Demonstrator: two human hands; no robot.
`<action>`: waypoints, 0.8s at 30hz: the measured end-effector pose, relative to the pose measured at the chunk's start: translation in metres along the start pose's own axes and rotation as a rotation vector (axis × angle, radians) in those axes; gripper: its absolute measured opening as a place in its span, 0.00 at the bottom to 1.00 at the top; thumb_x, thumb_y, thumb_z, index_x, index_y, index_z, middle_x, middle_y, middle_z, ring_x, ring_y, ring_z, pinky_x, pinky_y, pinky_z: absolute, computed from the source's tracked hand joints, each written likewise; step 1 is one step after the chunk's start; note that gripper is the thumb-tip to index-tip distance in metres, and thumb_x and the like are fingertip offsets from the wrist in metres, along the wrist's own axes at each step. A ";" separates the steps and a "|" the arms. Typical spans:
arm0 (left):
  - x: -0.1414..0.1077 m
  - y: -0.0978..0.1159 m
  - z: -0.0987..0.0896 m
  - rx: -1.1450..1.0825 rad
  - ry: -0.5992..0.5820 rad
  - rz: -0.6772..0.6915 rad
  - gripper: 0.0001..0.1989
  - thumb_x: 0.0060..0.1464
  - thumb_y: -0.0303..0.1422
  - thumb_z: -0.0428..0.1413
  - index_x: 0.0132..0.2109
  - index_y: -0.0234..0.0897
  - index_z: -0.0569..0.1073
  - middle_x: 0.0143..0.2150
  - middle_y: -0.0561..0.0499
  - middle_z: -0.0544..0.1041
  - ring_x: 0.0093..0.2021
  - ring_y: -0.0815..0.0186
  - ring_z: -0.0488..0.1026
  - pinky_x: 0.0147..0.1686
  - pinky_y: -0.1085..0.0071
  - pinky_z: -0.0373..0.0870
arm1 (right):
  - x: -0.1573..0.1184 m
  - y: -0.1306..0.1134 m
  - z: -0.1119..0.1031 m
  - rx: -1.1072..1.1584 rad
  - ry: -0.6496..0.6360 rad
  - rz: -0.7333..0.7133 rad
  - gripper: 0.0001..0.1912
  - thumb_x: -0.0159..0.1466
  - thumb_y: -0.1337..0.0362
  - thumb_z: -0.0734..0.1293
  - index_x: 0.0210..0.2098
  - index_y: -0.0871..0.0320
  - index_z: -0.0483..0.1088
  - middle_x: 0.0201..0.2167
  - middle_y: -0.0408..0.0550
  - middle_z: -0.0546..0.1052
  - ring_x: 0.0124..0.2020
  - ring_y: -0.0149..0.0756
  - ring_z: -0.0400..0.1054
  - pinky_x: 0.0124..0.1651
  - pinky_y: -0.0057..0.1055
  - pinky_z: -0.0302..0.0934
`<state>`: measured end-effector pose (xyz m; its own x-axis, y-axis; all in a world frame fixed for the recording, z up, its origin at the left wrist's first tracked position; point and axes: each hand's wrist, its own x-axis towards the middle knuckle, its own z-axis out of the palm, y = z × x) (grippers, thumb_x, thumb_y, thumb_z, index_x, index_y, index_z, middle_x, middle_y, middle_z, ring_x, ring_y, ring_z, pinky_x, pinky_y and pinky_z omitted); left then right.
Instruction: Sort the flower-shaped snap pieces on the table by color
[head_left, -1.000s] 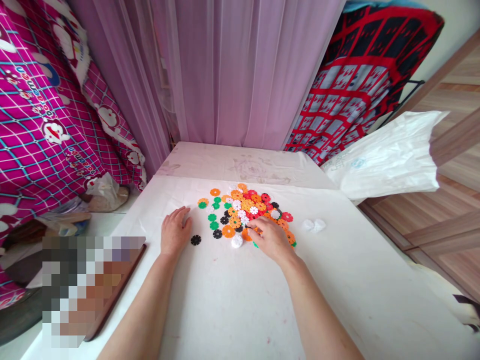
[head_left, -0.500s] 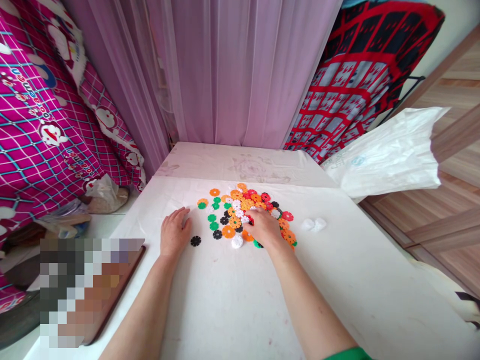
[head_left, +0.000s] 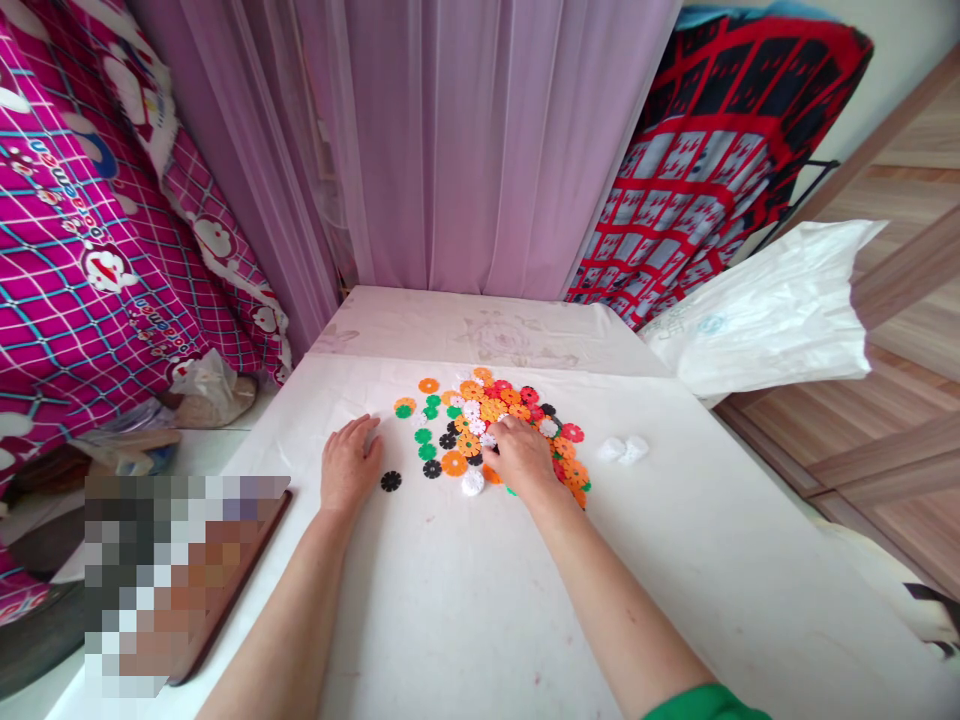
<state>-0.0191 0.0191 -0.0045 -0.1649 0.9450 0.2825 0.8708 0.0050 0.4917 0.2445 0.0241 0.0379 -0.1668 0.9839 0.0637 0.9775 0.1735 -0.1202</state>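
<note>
Notched plastic discs in orange, red, green, black and white lie in a loose pile (head_left: pixel 491 410) at the middle of the white table (head_left: pixel 450 600). My right hand (head_left: pixel 523 458) is over the pile's near right part, its fingers bent down among the discs; what the fingertips touch is hidden. My left hand (head_left: pixel 350 462) rests on the table left of the pile, fingers apart and holding nothing. A single black disc (head_left: pixel 391 481) lies just right of it. Near the pile's front edge sits a white disc (head_left: pixel 472 482).
Two white pieces (head_left: pixel 624 450) lie right of the pile. A white plastic bag (head_left: pixel 772 310) stands at the table's right back edge. A flat, pixelated object with a brown edge (head_left: pixel 232 590) is at the left edge. Purple curtains (head_left: pixel 465 150) hang behind.
My right hand has shifted slightly left, uncovering more discs on its right side. My left hand has stayed in place.
</note>
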 end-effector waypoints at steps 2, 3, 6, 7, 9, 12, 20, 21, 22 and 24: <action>0.000 0.000 0.000 0.000 0.001 0.003 0.19 0.58 0.36 0.47 0.53 0.39 0.74 0.59 0.44 0.73 0.59 0.54 0.69 0.60 0.53 0.61 | -0.001 0.003 0.003 0.048 0.026 0.020 0.09 0.61 0.63 0.65 0.40 0.57 0.74 0.42 0.54 0.75 0.46 0.42 0.68 0.46 0.34 0.60; 0.000 0.000 0.000 0.001 0.000 0.004 0.20 0.58 0.36 0.47 0.53 0.39 0.74 0.59 0.44 0.74 0.59 0.54 0.69 0.60 0.53 0.61 | -0.002 0.005 0.003 0.089 0.043 0.030 0.08 0.60 0.63 0.66 0.39 0.57 0.73 0.42 0.53 0.75 0.45 0.41 0.68 0.46 0.33 0.60; 0.001 0.001 -0.001 0.002 -0.004 0.008 0.20 0.58 0.35 0.47 0.53 0.38 0.74 0.59 0.43 0.74 0.59 0.54 0.69 0.60 0.53 0.62 | -0.013 0.008 -0.002 0.270 0.105 0.017 0.06 0.59 0.63 0.66 0.37 0.55 0.73 0.40 0.48 0.75 0.43 0.37 0.69 0.46 0.31 0.60; 0.001 0.001 -0.001 0.003 -0.004 0.009 0.20 0.58 0.35 0.47 0.53 0.38 0.74 0.59 0.43 0.74 0.60 0.54 0.69 0.60 0.53 0.61 | -0.018 0.007 -0.005 0.336 0.109 0.005 0.05 0.59 0.64 0.66 0.36 0.55 0.72 0.39 0.46 0.76 0.42 0.36 0.69 0.45 0.30 0.60; 0.001 0.001 0.000 0.007 -0.001 0.007 0.20 0.58 0.35 0.47 0.53 0.38 0.74 0.59 0.44 0.74 0.60 0.54 0.69 0.61 0.54 0.61 | -0.030 0.004 -0.012 0.427 0.064 -0.015 0.05 0.58 0.64 0.67 0.35 0.54 0.72 0.39 0.43 0.76 0.39 0.33 0.69 0.43 0.29 0.60; 0.001 0.001 0.000 0.011 0.000 0.009 0.19 0.58 0.35 0.47 0.53 0.39 0.74 0.59 0.45 0.74 0.60 0.55 0.68 0.61 0.54 0.60 | -0.042 -0.005 -0.021 0.417 -0.035 -0.017 0.06 0.56 0.65 0.69 0.35 0.53 0.72 0.39 0.42 0.76 0.38 0.33 0.69 0.40 0.28 0.59; 0.000 0.000 0.001 -0.014 0.012 0.008 0.19 0.58 0.35 0.47 0.52 0.41 0.74 0.58 0.45 0.74 0.59 0.55 0.69 0.61 0.53 0.61 | -0.044 -0.016 -0.017 0.330 -0.077 -0.042 0.04 0.57 0.65 0.68 0.34 0.53 0.72 0.36 0.42 0.75 0.38 0.33 0.68 0.40 0.28 0.57; 0.000 0.000 0.001 -0.016 0.014 0.007 0.19 0.58 0.36 0.47 0.52 0.41 0.75 0.58 0.45 0.74 0.59 0.55 0.69 0.61 0.53 0.61 | -0.044 -0.016 -0.016 0.329 -0.078 -0.045 0.05 0.57 0.65 0.68 0.34 0.53 0.72 0.37 0.42 0.75 0.39 0.33 0.69 0.40 0.28 0.57; 0.000 0.000 0.001 -0.017 0.014 0.007 0.19 0.58 0.36 0.47 0.53 0.41 0.75 0.58 0.45 0.74 0.59 0.54 0.69 0.61 0.53 0.60 | -0.044 -0.016 -0.015 0.327 -0.079 -0.046 0.06 0.57 0.65 0.68 0.35 0.53 0.73 0.37 0.42 0.75 0.39 0.34 0.69 0.41 0.28 0.57; 0.000 0.000 0.001 -0.017 0.012 0.006 0.19 0.58 0.35 0.47 0.53 0.41 0.74 0.59 0.45 0.74 0.59 0.55 0.69 0.61 0.52 0.60 | -0.044 -0.016 -0.014 0.314 -0.087 -0.049 0.08 0.57 0.64 0.68 0.38 0.53 0.73 0.39 0.44 0.76 0.42 0.35 0.69 0.42 0.29 0.58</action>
<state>-0.0187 0.0194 -0.0051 -0.1656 0.9409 0.2954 0.8639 -0.0061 0.5037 0.2377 -0.0230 0.0509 -0.2364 0.9716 -0.0062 0.8828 0.2121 -0.4192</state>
